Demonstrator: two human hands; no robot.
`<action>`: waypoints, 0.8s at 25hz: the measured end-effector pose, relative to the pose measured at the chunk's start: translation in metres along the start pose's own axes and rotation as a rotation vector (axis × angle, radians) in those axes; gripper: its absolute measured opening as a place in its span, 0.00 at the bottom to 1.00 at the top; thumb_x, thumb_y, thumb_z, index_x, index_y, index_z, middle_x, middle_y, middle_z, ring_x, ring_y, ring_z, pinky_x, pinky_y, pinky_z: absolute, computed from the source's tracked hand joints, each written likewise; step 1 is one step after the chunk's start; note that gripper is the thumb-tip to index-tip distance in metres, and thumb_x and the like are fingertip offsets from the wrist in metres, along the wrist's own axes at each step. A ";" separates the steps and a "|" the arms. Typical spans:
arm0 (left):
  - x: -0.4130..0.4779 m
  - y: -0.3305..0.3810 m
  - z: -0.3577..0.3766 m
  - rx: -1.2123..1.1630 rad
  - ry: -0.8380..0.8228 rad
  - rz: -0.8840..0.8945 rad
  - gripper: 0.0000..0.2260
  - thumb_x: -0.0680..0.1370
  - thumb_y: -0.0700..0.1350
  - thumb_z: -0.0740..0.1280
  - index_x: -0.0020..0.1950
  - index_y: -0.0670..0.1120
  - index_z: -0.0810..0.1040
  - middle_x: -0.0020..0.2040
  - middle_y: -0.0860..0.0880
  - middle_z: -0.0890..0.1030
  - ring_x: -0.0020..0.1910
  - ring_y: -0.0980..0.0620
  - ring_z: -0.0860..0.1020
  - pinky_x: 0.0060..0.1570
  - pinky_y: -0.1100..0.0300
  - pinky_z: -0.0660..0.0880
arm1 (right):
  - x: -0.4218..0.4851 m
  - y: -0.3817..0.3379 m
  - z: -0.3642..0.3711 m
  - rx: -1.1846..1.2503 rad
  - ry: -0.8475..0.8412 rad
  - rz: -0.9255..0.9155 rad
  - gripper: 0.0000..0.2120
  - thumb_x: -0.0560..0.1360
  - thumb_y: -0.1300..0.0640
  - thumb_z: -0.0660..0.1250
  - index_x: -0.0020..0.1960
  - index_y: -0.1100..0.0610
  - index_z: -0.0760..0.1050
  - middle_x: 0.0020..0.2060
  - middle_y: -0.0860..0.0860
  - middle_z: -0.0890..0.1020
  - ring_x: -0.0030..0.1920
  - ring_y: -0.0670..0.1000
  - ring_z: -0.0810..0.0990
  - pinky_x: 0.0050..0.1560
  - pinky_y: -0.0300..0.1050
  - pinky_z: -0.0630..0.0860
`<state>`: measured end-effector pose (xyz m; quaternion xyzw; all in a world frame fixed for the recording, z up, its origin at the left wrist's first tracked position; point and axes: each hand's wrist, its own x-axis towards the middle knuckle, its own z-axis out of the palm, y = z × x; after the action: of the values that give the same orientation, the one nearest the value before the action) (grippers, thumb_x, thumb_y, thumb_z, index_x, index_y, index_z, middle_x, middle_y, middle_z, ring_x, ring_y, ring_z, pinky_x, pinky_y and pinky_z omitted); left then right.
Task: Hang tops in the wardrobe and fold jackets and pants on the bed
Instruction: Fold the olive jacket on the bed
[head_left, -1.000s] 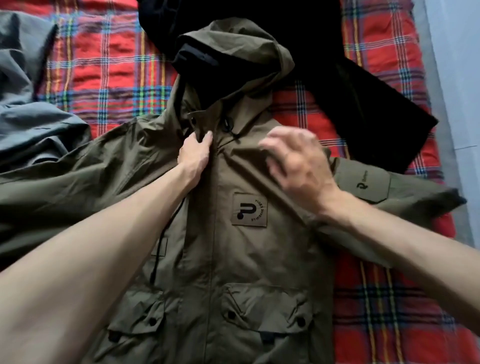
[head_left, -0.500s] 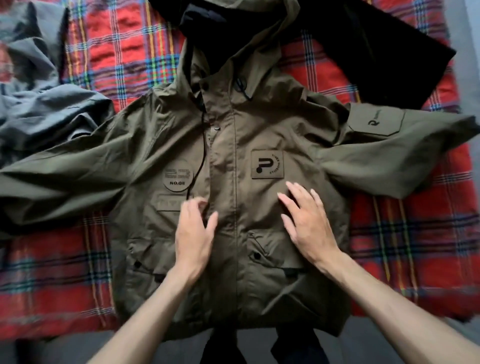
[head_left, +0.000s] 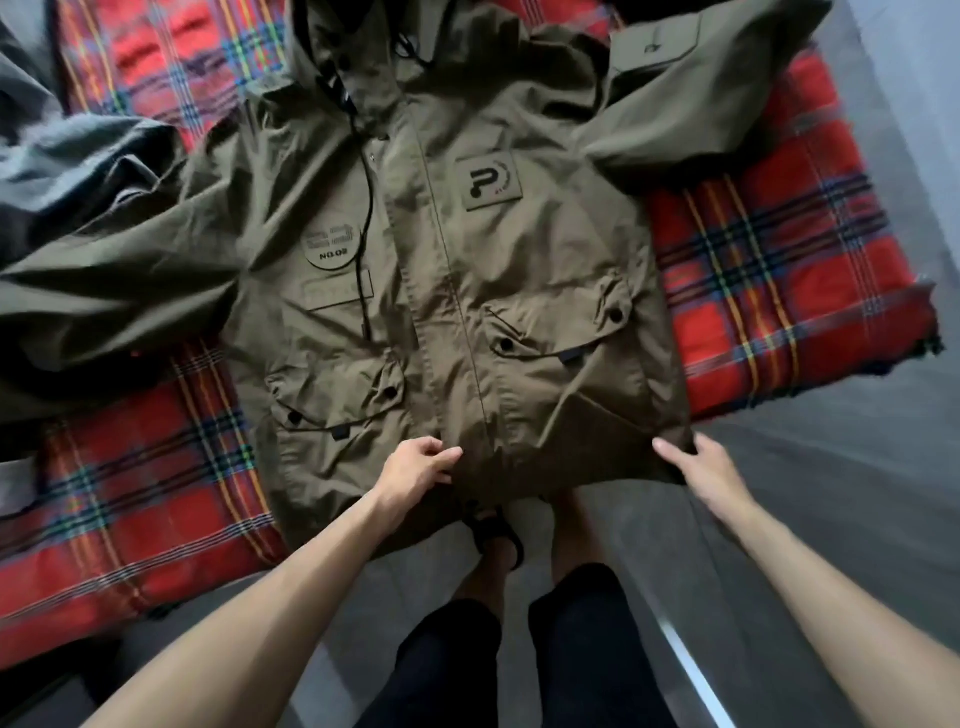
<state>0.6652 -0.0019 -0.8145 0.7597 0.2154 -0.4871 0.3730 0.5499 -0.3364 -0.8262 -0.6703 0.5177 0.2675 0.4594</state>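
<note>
Olive jacket (head_left: 519, 291) — hem in curled hands (head_left: 415, 462) (head_left: 701, 465)

Jacket (head_left: 519, 270), centre: thin olive woven cloth, faint sheen, finely creased; chest patch (head_left: 485, 179) matt, rubber-like; pocket studs (head_left: 505, 344) black, dull. Blanket (head_left: 769, 249), left and right: red plaid woven cloth, coarse, matt. Grey garment (head_left: 78, 171), upper left: smooth cloth, soft sheen. Floor (head_left: 654, 561), lower centre: grey, smooth, slightly glossy.

Right side: bare plaid blanket (head_left: 769, 270) beside the jacket (head_left: 467, 291), open passage.
Lower left: more bare blanket, open.
Upper left: grey garment (head_left: 78, 171) heaped, in the way.
</note>
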 end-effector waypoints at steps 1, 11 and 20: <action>-0.003 -0.007 0.004 -0.003 0.011 0.024 0.07 0.78 0.45 0.70 0.41 0.46 0.77 0.41 0.47 0.81 0.39 0.51 0.81 0.38 0.63 0.72 | -0.005 0.006 0.001 0.147 -0.036 0.051 0.10 0.77 0.53 0.69 0.57 0.56 0.79 0.52 0.55 0.83 0.46 0.52 0.81 0.46 0.44 0.76; -0.002 -0.021 0.028 0.232 0.141 0.065 0.12 0.78 0.48 0.68 0.40 0.41 0.76 0.41 0.43 0.82 0.42 0.43 0.81 0.46 0.52 0.78 | -0.006 0.043 0.015 0.486 0.144 0.063 0.08 0.78 0.58 0.69 0.54 0.59 0.73 0.39 0.55 0.74 0.21 0.40 0.68 0.23 0.33 0.68; 0.005 -0.041 0.024 0.134 0.027 0.130 0.14 0.72 0.55 0.70 0.45 0.43 0.81 0.45 0.46 0.85 0.45 0.49 0.81 0.56 0.44 0.76 | -0.002 0.043 0.038 0.915 0.246 0.337 0.09 0.78 0.56 0.69 0.43 0.57 0.71 0.39 0.53 0.76 0.23 0.43 0.73 0.19 0.34 0.64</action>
<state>0.6250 0.0048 -0.8392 0.8020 0.1376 -0.4648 0.3490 0.5132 -0.3028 -0.8555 -0.3337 0.7333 0.0025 0.5924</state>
